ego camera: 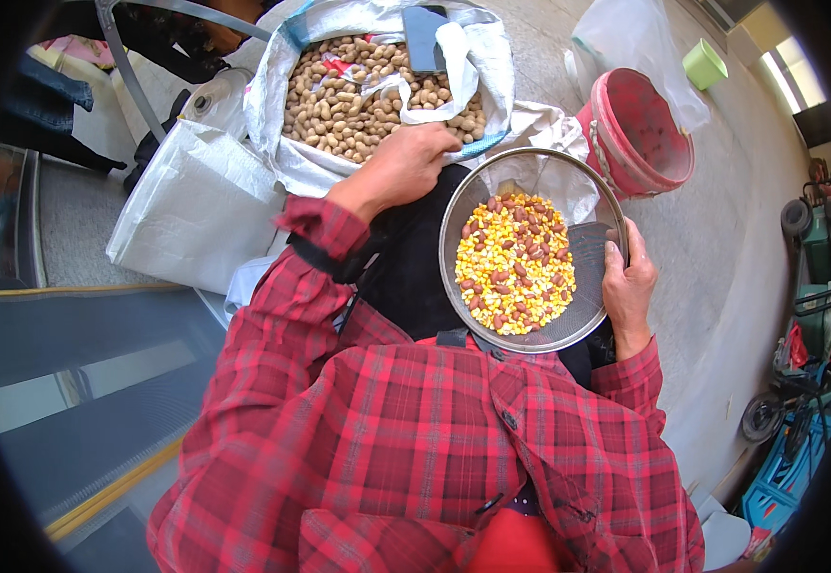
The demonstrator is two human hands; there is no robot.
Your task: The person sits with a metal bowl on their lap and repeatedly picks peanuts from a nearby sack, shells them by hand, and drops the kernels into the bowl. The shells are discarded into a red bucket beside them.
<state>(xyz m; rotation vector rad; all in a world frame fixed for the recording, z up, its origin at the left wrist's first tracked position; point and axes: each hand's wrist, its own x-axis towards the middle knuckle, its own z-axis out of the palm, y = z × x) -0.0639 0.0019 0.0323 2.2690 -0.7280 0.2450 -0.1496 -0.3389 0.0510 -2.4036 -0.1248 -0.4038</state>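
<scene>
A round metal sieve (pixel 587 281) rests over my lap, holding yellow corn kernels (pixel 483 247) mixed with reddish-brown shelled peanuts (pixel 523 271). My right hand (pixel 630 279) grips its right rim, thumb on the inside. Beyond my lap stands a white woven sack (pixel 491 32), rolled open and full of peanuts in their shells (pixel 337 114). My left hand (pixel 412 161) is at the sack's near edge, fingers curled; whether something small is between the fingertips cannot be told. A smartphone (pixel 424 43) and a white strap (pixel 458 64) lie on the peanuts.
A red bucket (pixel 645 136) stands right of the sack, with a clear plastic bag (pixel 630 43) against it. A light green cup (pixel 705 64) is farther off. A folded white sack (pixel 183 208) lies at left, near a metal frame (pixel 125 57). Wheeled items (pixel 763 415) line the right wall.
</scene>
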